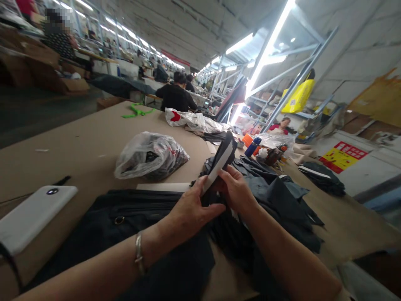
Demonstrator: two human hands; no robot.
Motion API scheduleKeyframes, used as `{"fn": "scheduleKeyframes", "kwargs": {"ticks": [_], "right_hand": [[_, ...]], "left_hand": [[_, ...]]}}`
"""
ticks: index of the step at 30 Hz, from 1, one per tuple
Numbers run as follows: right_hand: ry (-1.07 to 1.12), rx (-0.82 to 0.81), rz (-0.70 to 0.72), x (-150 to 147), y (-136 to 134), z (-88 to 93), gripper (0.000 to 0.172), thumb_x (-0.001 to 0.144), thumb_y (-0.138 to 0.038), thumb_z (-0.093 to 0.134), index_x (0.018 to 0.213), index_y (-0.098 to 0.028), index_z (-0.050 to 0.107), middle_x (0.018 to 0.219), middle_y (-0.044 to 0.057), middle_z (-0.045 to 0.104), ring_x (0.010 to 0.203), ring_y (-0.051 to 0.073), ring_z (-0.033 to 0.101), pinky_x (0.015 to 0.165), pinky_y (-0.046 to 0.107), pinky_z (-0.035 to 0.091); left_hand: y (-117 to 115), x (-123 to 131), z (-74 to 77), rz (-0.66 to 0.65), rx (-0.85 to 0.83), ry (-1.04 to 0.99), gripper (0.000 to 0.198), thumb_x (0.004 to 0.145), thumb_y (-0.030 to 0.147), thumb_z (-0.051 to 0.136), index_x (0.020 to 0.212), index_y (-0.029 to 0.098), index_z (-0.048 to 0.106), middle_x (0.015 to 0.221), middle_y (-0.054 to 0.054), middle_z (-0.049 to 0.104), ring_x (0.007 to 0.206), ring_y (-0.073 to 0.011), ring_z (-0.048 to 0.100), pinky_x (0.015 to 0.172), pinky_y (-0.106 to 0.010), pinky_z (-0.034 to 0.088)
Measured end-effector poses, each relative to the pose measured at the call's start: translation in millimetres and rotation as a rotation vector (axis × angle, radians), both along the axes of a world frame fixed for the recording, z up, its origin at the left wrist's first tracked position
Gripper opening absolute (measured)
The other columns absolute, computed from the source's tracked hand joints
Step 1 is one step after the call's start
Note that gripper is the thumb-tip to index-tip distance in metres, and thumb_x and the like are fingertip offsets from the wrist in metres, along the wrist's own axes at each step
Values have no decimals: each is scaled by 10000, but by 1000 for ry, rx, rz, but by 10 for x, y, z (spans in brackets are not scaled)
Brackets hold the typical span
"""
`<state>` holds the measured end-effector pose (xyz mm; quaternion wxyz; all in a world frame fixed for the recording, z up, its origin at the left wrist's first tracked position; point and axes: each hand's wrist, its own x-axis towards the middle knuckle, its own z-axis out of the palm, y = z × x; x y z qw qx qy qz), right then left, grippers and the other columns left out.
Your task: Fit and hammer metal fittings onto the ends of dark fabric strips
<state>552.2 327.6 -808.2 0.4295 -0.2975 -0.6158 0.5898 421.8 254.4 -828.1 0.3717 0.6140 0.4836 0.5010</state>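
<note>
Both my hands hold a dark fabric piece (230, 148) with a white strip (222, 163) along its edge, raised above the table. My left hand (191, 205) grips its lower left side, thumb extended along the cloth. My right hand (236, 186) pinches it from the right, fingertips at the white strip. Below and to the right lie loose dark fabric pieces (275, 194) in a heap. Under my left forearm is a stack of dark garments (138, 217) with a small metal ring (119, 220) on top.
On the brown table (84, 138) are a clear plastic bag (150, 154) with dark contents, a white power bank (37, 213), a green strap (138, 110), a blue bottle (252, 147) and a folded dark bundle (322, 177). A person in black (177, 94) sits beyond the table.
</note>
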Motion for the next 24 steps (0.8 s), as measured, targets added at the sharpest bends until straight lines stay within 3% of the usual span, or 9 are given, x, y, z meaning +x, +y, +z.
{"fn": "scheduleKeyframes", "kwargs": {"ticks": [3,5,7,10,14,17,21,22,24], "right_hand": [[-243,408,41,-87,-136,74,185,857,-262,448,965,-189,579,870,40,627,758,154,602,739,334,513],[-496,774,29,-31,-138,196,227,867,-201,430,997,-193,616,993,65,601,928,181,551,861,371,451],[-679,1011,64,51,-122,331,253,869,-163,427,1020,-201,627,1082,73,567,1048,199,480,932,386,389],[-720,1032,211,134,-128,472,247,866,-146,442,1051,-203,596,1119,62,548,1067,183,477,942,358,375],[-627,819,300,157,-216,525,140,862,-220,493,975,-202,575,937,19,579,883,144,546,816,284,425],[-724,821,334,161,-381,540,59,851,-228,510,813,-207,550,813,0,560,756,129,528,697,248,415],[-948,944,361,200,-808,581,73,863,-204,486,807,-248,500,711,-11,558,605,119,490,566,240,360],[-962,941,367,213,-937,597,71,867,-208,481,822,-262,493,666,-21,554,556,116,478,535,240,347],[-924,905,394,236,-1168,634,75,870,-214,481,846,-285,489,610,-36,557,505,110,480,494,234,339]], "left_hand": [[-40,-71,20,57,-62,-199,388,691,159,507,1075,181,558,801,7,643,692,-127,593,637,-237,497],[-105,-188,48,-24,-206,-317,316,714,179,488,1014,182,588,670,37,605,537,-99,547,495,-204,452],[-188,-298,125,-112,-316,-399,286,705,181,522,980,182,602,655,41,609,505,-87,540,475,-192,440],[-313,-404,295,-193,-378,-532,332,636,96,547,951,182,607,722,16,659,577,-103,596,545,-202,477],[-431,-492,467,-249,-439,-559,421,602,89,529,1006,190,597,765,-10,676,625,-132,621,588,-243,501],[-528,-568,535,-190,-369,-197,454,648,173,516,1098,202,572,840,-34,676,691,-169,618,630,-305,507],[-836,-611,567,51,79,554,376,722,382,536,1068,258,618,1117,-41,620,1032,-262,535,924,-410,404],[-950,-601,558,38,140,679,322,739,411,521,1003,275,646,1068,-34,638,994,-255,547,908,-397,404],[-1188,-571,527,-42,166,834,232,785,408,474,839,296,670,825,-16,668,749,-201,579,732,-342,437]]}}
